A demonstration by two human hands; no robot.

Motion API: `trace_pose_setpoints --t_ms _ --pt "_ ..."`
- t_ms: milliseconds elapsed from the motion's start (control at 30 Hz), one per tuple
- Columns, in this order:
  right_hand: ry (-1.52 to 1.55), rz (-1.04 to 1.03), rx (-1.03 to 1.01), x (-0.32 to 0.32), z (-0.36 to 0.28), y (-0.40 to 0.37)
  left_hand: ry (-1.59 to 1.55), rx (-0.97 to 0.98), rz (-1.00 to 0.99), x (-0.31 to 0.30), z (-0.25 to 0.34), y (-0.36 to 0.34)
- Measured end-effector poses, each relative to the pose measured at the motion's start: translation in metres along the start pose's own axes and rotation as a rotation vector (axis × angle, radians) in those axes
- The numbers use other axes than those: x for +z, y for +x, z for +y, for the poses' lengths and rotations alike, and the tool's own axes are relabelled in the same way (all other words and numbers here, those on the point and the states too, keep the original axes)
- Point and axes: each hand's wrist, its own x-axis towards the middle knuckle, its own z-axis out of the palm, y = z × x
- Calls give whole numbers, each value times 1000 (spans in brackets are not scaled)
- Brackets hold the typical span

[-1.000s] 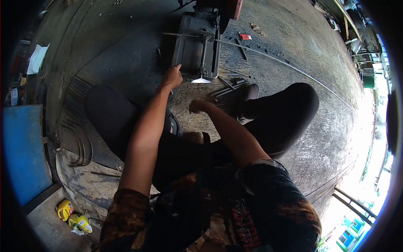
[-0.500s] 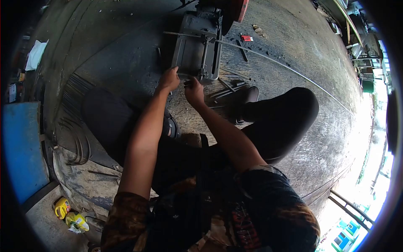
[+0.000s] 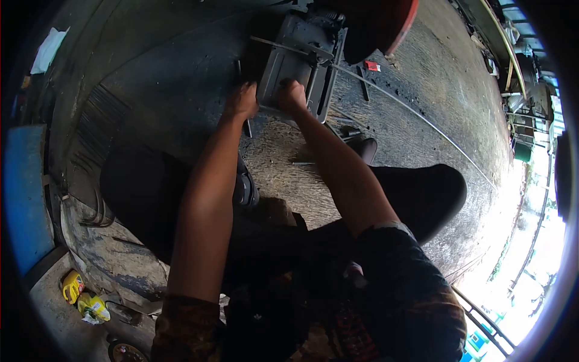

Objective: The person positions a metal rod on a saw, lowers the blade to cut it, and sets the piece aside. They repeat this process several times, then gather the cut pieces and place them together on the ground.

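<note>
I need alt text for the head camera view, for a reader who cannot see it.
A seated person's left hand and right hand are at the near edge of a grey machine base on a concrete floor. A long thin rod crosses the base.

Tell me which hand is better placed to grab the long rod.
Probably the right hand: it rests on the saw base nearer the rod; the left hand is farther away.

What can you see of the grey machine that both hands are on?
It is a dark grey, dusty metal machine base, roughly rectangular, flat on the concrete floor. A red curved guard rises at its far end. A long thin rod lies across it. The left hand and right hand both touch its near edge.
</note>
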Motion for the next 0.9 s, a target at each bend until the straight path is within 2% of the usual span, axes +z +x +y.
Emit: trace_pose_setpoints --t_ms 33,133,200,267,300,367,400,467,533,600,633,700,733,800,833,900 --pt "-49 -55 129 -1 -12 10 -5 -7 -3 -5 -1 7" --pt "-149 -155 166 1 -26 41 25 -15 -59 -9 -14 29" --pt "-235 -195 130 12 -24 68 78 31 22 -7 -28 43" --pt "-423 -224 -55 27 -17 93 113 44 26 -11 -37 57" --pt "-423 -231 -55 30 -19 101 152 61 33 -11 -43 62" --pt "-473 -162 -214 35 -22 116 140 87 86 -9 -53 68" --pt "-474 -169 -218 40 -19 123 130 117 143 -8 -58 70" --pt "-485 -35 -299 48 -12 136 73 104 204 -4 -66 69" --pt "-464 -27 -333 54 -6 154 16 91 265 9 -77 68" --pt "-448 -1 -288 60 -2 167 -49 134 451 21 -83 64" --pt "-447 -5 -287 64 -3 173 -49 131 448 24 -85 62" --pt "-120 -6 -95 64 -8 180 -111 108 456 32 -87 58" --pt "-121 -9 -92 64 -12 178 -113 106 452 35 -88 57" --pt "-331 -90 -362 66 -22 174 -130 161 522 36 -90 56" --pt "-333 -88 -364 69 -28 172 -131 162 525 35 -91 57" --pt "-357 89 -620 77 -33 166 -136 98 453 36 -95 54"
